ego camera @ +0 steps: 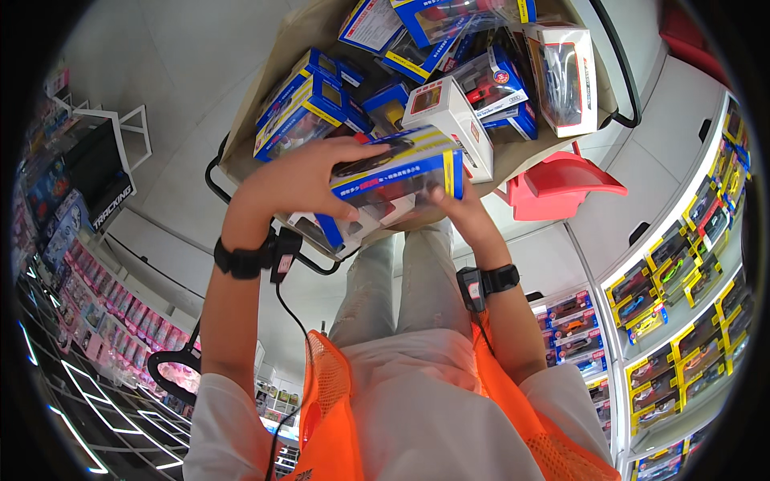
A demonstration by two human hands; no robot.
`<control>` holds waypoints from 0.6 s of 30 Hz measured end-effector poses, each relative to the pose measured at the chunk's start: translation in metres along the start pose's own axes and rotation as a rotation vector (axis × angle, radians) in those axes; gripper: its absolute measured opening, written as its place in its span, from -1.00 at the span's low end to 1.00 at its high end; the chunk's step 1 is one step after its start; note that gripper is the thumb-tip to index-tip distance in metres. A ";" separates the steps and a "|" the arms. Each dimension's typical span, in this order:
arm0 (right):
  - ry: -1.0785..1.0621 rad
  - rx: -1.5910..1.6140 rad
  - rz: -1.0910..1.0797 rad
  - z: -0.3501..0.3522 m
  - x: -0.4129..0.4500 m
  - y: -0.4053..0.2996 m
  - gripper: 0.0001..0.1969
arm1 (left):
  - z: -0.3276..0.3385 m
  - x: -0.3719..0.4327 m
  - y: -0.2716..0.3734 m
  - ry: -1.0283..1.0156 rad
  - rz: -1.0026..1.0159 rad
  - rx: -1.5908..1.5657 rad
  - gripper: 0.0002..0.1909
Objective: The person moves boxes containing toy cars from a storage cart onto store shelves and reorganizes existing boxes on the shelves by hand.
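Between my left hand [301, 174] and my right hand [463, 207] is a blue-and-yellow windowed toy car box [400, 171], gripped at its two ends. Its clear windows show dark and light shapes; its edges bear writing. The box is tilted above the near side of a tan-lined container [240, 156] with a black tube frame. Inside lie several more blue-and-yellow toy car boxes [304, 114] in a loose heap. A white car box [448, 114] stands just beyond the held one, and another white windowed box [562, 78] leans at the right wall.
Close to the container's right side is a red plastic chair [559, 183]. Lit shelves [680, 346] of boxed toy cars run along the right. Pink packages [132, 306] hang at the left, below a white-framed stand [123, 150]. Thin cables [292, 312] trail from both wrist straps.
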State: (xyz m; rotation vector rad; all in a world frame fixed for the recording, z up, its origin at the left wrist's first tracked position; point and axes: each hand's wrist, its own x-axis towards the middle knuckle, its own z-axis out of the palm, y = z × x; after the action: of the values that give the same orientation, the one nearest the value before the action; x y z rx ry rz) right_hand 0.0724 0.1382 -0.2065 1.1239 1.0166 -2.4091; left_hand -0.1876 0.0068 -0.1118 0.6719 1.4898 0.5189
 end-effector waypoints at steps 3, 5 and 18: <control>-0.088 0.053 -0.015 -0.002 -0.011 0.025 -0.27 | -0.016 0.030 0.016 -0.208 -0.004 0.247 -0.22; -0.084 0.214 0.040 -0.006 -0.016 0.057 -0.33 | -0.016 0.053 0.011 -0.169 0.120 0.387 -0.24; 0.108 0.651 0.106 0.003 -0.013 0.072 -0.46 | 0.035 0.096 -0.054 0.373 -0.296 0.091 -0.08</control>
State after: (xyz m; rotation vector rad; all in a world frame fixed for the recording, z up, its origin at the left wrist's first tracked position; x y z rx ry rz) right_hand 0.1169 0.0848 -0.2299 1.4682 0.1641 -2.6836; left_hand -0.1550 0.0309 -0.2197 0.4253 1.9355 0.3610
